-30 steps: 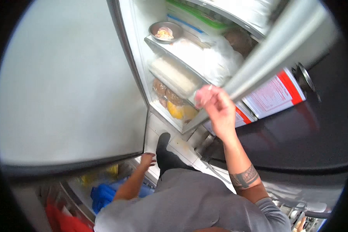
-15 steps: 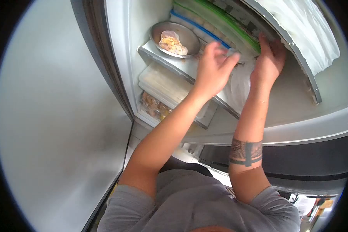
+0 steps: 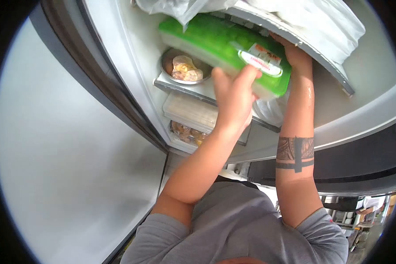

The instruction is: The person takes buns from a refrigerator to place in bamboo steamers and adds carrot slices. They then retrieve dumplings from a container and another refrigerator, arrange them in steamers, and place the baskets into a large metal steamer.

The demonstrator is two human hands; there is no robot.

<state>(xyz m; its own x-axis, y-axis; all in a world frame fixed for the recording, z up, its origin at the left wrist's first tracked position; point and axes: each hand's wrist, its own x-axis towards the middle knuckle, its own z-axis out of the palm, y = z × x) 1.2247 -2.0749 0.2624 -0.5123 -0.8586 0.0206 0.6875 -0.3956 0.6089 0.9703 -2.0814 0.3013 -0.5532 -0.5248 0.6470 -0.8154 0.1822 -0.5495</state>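
Note:
A long container with a green lid (image 3: 207,39) and a label is tilted at the front of the upper shelf. My left hand (image 3: 237,90) is at its near side, the thumb and a finger against the edge by the label. My right hand (image 3: 292,50) reaches in behind the container's right end, under the shelf above; its fingertips are hidden. Left of my left hand, a metal bowl (image 3: 165,66) holds a wrapped piece of food (image 3: 187,69) on the shelf.
Below the bowl's shelf (image 3: 193,92) lie a pale flat container (image 3: 189,108) and a clear pack of brown items (image 3: 185,132). White plastic bags (image 3: 312,26) rest on the shelf above. The open fridge door (image 3: 75,154) stands at the left.
The green-lidded container has come forward and its lid now faces me. My left hand has moved down to its near edge. My right hand has gone further in. The view has shifted.

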